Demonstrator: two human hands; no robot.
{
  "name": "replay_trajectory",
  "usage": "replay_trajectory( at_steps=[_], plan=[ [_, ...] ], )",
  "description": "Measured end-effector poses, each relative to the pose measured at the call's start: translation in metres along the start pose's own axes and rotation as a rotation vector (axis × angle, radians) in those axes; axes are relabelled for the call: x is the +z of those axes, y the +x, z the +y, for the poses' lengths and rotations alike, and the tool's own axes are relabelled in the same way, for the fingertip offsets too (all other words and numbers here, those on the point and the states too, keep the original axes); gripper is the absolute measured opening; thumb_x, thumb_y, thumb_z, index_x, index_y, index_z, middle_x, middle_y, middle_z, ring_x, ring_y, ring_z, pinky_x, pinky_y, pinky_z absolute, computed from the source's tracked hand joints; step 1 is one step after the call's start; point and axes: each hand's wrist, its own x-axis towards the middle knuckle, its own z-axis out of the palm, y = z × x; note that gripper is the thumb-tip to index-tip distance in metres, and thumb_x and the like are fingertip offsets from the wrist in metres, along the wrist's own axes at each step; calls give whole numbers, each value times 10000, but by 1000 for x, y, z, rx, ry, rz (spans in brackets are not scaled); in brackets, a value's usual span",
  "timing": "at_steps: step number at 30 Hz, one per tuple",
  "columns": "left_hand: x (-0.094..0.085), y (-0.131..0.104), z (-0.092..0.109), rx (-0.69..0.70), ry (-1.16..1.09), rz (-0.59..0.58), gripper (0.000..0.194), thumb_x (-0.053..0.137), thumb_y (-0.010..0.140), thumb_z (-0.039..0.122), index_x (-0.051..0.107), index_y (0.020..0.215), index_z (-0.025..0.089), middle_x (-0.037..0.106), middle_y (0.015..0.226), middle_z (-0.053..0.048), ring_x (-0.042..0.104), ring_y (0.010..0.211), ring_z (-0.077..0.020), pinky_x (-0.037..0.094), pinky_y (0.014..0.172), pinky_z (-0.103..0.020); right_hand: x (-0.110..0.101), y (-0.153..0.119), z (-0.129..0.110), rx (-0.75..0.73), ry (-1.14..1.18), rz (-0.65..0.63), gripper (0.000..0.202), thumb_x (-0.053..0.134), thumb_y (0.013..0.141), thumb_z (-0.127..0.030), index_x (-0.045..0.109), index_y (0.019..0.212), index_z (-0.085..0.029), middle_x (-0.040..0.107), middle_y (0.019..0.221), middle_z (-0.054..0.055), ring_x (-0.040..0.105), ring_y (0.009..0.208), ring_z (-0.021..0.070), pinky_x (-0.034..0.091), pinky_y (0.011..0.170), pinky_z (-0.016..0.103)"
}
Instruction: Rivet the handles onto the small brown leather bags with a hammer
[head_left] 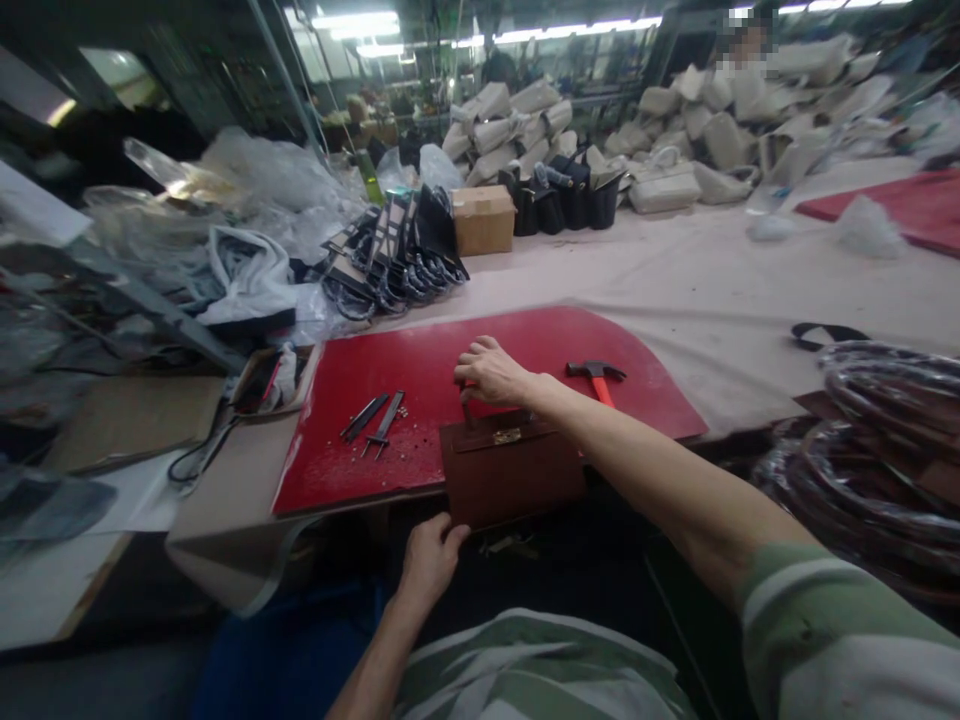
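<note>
A brown handbag with a gold-coloured clasp rests at the front edge of a red board, partly over the edge. My right hand is closed on the bag's handle at the top. Below the board, my left hand pinches the bag's lower left corner between thumb and fingers. On the board, left of the bag, lie metal punch tools among small scattered bits. A hammer with an orange handle lies to the right, partly behind my right forearm.
Black bag pieces and a cardboard box stand behind the board. Pale bags are piled at the back. Plastic-wrapped brown coils sit at the right. A small open box lies left of the board.
</note>
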Motion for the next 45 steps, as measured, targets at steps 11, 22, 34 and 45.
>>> replay_trajectory(
  at_steps=[11, 22, 34, 45],
  plan=[
    [3, -5, -9, -37, 32, 4, 260, 525, 933, 339, 607, 740, 186, 658, 725, -41, 573, 706, -170, 352, 687, -282, 59, -14, 10, 358, 266, 70, 488, 756, 884, -408, 641, 1305, -192, 628, 1315, 105, 527, 1199, 294, 375, 1018, 433],
    [-18, -8, 45, 629, 562, 621, 540, 697, 898, 349, 509, 1332, 89, 576, 1384, -227, 500, 1360, -363, 413, 1137, -512, 79, -8, 13, 454, 449, 167, 545, 866, 768, -369, 681, 1243, -176, 702, 1195, 72, 573, 1124, 270, 412, 1001, 414],
    [-7, 49, 41, 600, 567, 471, 1022, 623, 829, 702, 324, 1517, 7, 476, 1473, -302, 421, 1422, -428, 346, 1192, -586, 44, -43, -54, 390, 380, 435, 336, 686, 885, -246, 636, 1213, -192, 604, 1328, 95, 492, 1251, 263, 351, 1122, 454],
    [-11, 49, 45, 601, 573, 402, 1045, 583, 841, 732, 282, 1555, 30, 438, 1523, -299, 359, 1478, -410, 296, 1227, -584, 92, -184, -125, 827, 191, 618, 447, 537, 943, -171, 470, 1385, -173, 490, 1428, 170, 422, 1355, 312, 334, 1123, 574]
  ],
)
